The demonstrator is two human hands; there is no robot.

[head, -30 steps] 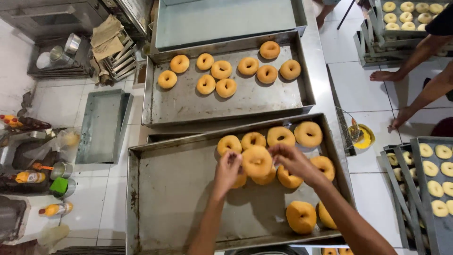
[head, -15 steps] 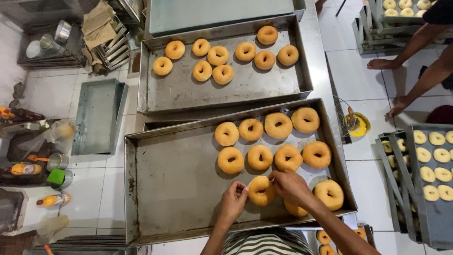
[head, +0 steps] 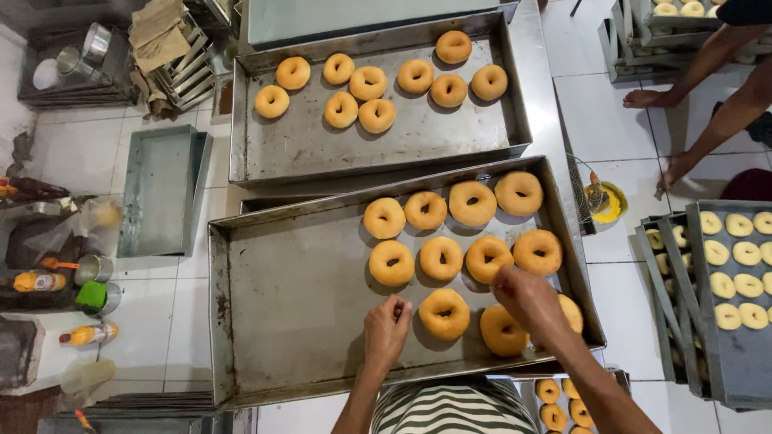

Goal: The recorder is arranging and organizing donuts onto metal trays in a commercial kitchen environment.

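Note:
A large metal tray (head: 289, 297) lies in front of me with several golden fried doughnuts in rows on its right half. My left hand (head: 387, 328) rests with curled fingers on the tray floor, just left of a doughnut (head: 444, 313) in the front row. My right hand (head: 529, 299) reaches over the front row, its fingers touching a doughnut (head: 503, 330) and covering part of another (head: 570, 312) at the right rim.
A second metal tray (head: 305, 149) behind holds several more doughnuts. Racks of pale raw doughnuts (head: 736, 273) stand at the right. Another person's bare legs (head: 708, 88) are at the upper right. Bottles, cups and an empty tray (head: 161, 189) lie on the tiled floor at the left.
The doughnuts, bunched a second ago, now lie in neat rows. Both hands have moved from the middle of the pile toward the near row.

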